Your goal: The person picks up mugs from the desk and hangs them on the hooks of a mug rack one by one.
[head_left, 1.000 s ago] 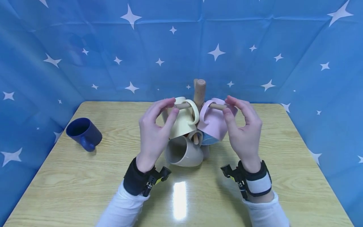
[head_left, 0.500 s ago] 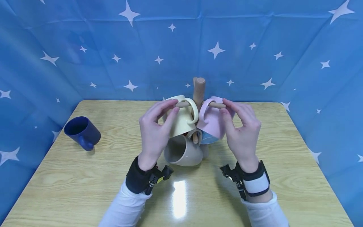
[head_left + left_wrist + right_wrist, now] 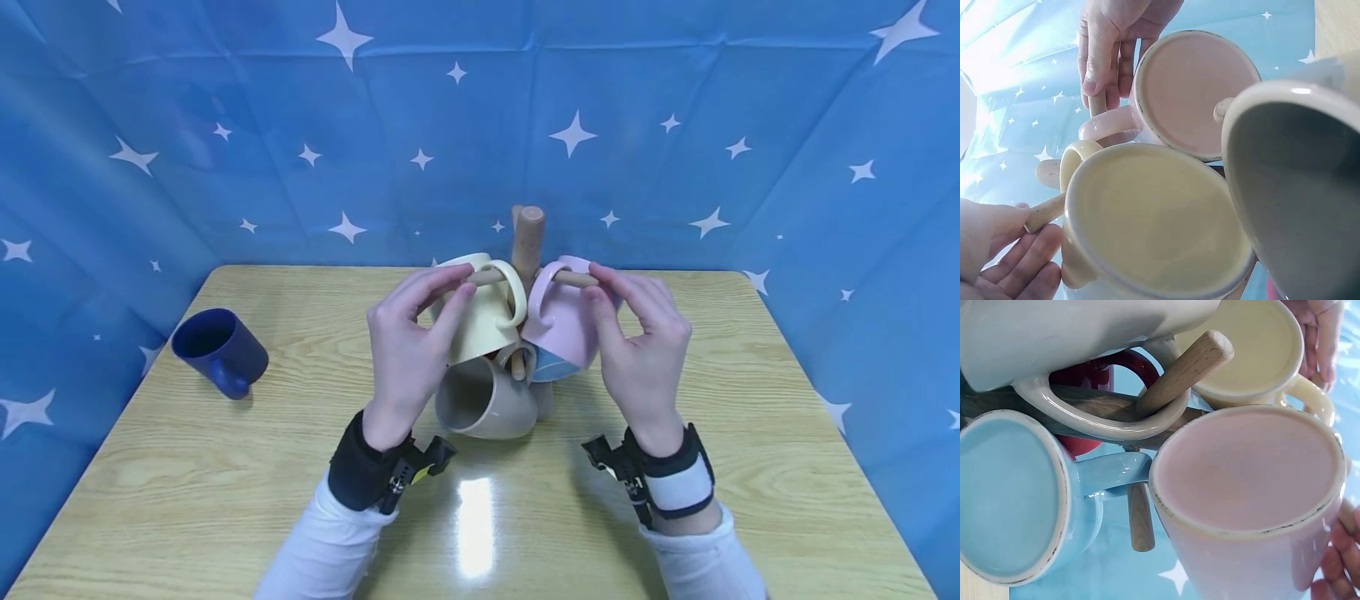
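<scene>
A wooden mug tree [image 3: 528, 237] stands at the table's middle with several mugs on it. My left hand [image 3: 405, 350] pinches the tip of the peg [image 3: 1045, 212] that passes through the handle of a pale yellow mug [image 3: 486, 325]. On the other side, my right hand [image 3: 647, 350] pinches the end of the peg [image 3: 576, 279] bearing a pink mug [image 3: 564, 329]. Below hang a grey mug [image 3: 506, 408], its mouth facing left, and a light blue mug [image 3: 1007, 494]. Part of a red mug [image 3: 1082, 378] shows behind the post in the right wrist view.
A dark blue mug [image 3: 243, 358] sits apart on the left of the wooden table [image 3: 772, 467], its handle toward the front. Blue cloth [image 3: 480, 125] with white stars hangs behind the table and at both sides.
My right hand has shifted slightly left and its fingertips have closed on the end of the peg. The left hand stays at its peg; the mugs hang much as before.
</scene>
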### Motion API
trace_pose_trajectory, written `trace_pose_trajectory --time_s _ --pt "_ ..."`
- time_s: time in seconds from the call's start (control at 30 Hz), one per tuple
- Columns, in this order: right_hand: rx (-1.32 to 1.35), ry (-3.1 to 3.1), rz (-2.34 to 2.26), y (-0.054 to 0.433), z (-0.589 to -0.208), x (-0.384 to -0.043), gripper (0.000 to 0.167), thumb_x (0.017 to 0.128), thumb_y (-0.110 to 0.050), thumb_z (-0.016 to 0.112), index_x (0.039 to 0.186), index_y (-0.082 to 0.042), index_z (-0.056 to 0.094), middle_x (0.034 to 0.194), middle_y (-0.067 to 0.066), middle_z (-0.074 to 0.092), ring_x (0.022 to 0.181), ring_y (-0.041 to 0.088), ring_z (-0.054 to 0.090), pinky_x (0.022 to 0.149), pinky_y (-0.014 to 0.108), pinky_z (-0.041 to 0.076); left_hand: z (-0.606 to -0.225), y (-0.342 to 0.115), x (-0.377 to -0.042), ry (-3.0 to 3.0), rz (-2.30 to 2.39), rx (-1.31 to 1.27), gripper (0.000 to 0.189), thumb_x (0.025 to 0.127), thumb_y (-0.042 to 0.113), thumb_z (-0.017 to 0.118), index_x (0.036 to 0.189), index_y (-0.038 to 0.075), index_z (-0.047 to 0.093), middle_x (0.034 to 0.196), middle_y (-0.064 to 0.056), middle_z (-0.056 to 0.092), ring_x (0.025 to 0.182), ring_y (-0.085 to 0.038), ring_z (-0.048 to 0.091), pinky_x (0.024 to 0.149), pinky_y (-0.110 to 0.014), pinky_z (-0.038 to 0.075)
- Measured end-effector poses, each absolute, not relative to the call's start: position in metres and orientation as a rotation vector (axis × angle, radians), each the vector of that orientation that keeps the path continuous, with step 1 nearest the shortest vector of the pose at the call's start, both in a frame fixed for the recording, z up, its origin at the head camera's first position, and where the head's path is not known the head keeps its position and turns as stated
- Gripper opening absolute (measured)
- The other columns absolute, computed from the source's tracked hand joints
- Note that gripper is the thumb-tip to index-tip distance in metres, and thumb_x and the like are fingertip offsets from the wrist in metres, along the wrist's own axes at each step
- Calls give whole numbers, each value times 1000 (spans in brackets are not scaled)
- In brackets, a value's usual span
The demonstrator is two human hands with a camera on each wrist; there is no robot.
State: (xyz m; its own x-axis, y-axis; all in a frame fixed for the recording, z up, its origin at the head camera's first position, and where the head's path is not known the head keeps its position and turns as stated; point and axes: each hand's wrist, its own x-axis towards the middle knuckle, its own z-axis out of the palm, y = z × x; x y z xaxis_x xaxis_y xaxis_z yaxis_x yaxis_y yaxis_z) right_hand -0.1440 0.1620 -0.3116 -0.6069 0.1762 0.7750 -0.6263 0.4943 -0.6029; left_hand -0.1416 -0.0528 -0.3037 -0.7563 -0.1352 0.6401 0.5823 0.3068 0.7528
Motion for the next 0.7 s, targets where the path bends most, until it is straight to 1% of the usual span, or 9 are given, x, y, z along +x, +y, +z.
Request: trace_pose_trajectory --time_s 0.13,0.33,0.47,0.7 --pt "380 -1905 1208 163 -310 -143 19 93 3 74 111 5 79 103 27 78 97 3 62 89 16 45 -302 -53 -141 -1974 -1487 -396 18 94 3 76 111 -4 78 106 -20 80 98 -32 77 99 -31 62" --pt "391 -1913 1204 164 -308 -144 18 93 3 74 111 5 79 102 26 79 98 10 65 91 15 47 -302 -53 -141 -1975 -1484 -403 18 94 3 76 111 -5 78 105 -21 80 97 -32 77 99 -32 62" --pt "396 -1913 1198 164 -308 -144 18 93 3 74 110 5 79 101 26 78 98 11 65 91 14 47 -301 -53 -142 -1979 -1471 -404 18 94 3 76 110 -5 78 104 -21 79 97 -32 77 98 -32 62" --pt "404 -1919 1178 164 -308 -144 18 94 3 73 111 5 79 101 26 78 98 23 67 92 13 47 -301 -53 -141 -1972 -1468 -412 18 94 3 76 109 -6 78 104 -22 80 99 -32 78 98 -31 62"
